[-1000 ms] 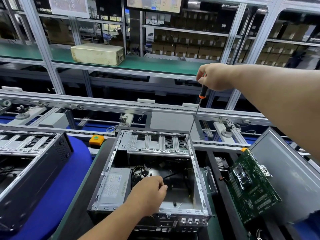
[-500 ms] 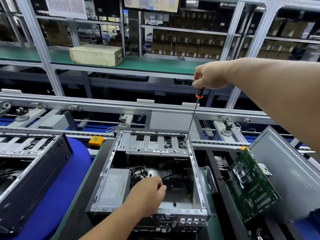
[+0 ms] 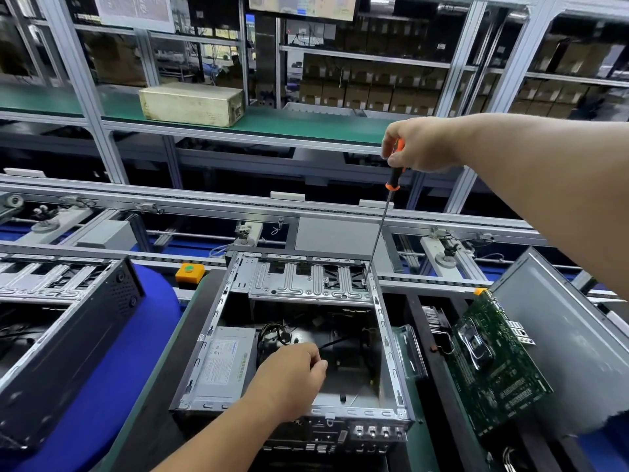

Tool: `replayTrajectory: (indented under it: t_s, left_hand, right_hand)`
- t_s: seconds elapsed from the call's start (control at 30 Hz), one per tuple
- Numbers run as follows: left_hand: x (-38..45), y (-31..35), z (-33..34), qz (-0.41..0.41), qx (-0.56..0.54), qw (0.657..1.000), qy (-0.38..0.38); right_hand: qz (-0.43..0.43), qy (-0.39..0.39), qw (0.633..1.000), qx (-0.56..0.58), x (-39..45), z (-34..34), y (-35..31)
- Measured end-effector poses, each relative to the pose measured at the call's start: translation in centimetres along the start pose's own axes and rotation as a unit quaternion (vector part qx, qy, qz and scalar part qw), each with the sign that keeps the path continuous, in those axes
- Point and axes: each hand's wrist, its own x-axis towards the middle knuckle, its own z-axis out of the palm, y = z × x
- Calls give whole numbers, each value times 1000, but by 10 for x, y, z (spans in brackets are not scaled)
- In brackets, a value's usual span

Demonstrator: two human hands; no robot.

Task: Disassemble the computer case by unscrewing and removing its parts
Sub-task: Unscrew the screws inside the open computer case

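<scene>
An open metal computer case (image 3: 386, 330) lies in front of me with its side panel off. A grey power supply (image 3: 226, 361) sits in its left half and a ribbed drive cage (image 3: 306, 279) spans the far end. My right hand (image 3: 420, 144) grips the orange and black handle of a long screwdriver (image 3: 379, 229). Its tip rests at the far right corner of the drive cage. My left hand (image 3: 292, 378) reaches into the case beside the power supply, fingers curled around a black cable (image 3: 332, 343).
A green motherboard (image 3: 493, 362) leans on a grey panel (image 3: 558, 328) to the right. A clear plastic piece (image 3: 410, 352) stands beside the case. A second black case (image 3: 68, 328) sits at left on blue matting. An orange button box (image 3: 189, 272) and conveyor rails lie behind.
My right hand has turned slightly on the screwdriver handle, the tip staying at the same corner. My left hand stays in the case by the cables.
</scene>
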Motion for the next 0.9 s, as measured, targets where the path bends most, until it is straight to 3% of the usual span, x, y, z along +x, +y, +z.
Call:
replayTrajectory:
  t_s: [0.27,0.43,0.53,0.73,0.9]
  left_hand:
    - [1,1,-1,0,-2,1000,-8]
    - [0,1,-2,1,1,1000,-4]
    - [-1,2,-3,1,3,1000,-5]
    - [-2,2,-3,0,8,1000,5]
    - [-1,2,-2,1,8,1000,1]
  right_hand:
    - [4,-46,998,48,-3,-5,-1]
    - [24,20,994,-101,-2,5,-6]
    - [14,41,990,-132,0,7,-5]
    - [15,40,999,12,-1,8,0]
    - [18,20,1000,15,-1,4,5]
